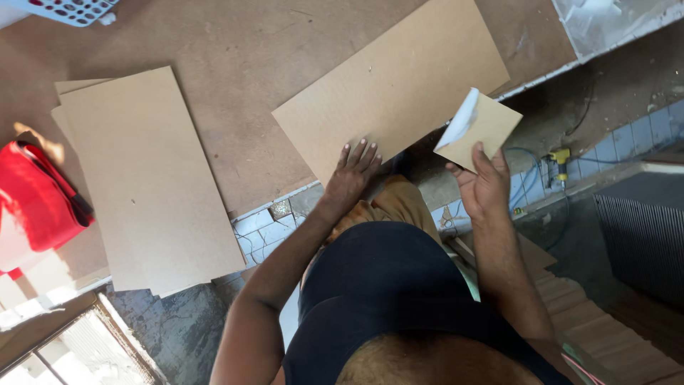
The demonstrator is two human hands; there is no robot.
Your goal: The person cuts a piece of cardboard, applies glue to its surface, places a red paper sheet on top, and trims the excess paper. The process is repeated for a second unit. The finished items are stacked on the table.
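My left hand [350, 176] lies flat, fingers spread, on the near corner of a brown board [399, 85] that rests on the worktable [242, 50] and juts past its edge. My right hand [483, 187] holds up a small square sheet of tan sandpaper [479, 128], one corner folded over to show its white back, just beyond the board's right edge.
A stack of similar brown boards [146, 178] lies at the left of the table. A red bag [32, 203] sits at the far left. A blue plastic basket [71, 8] is at the top left. Wooden strips [605, 335] and a yellow connector with wires [559, 157] lie on the tiled floor.
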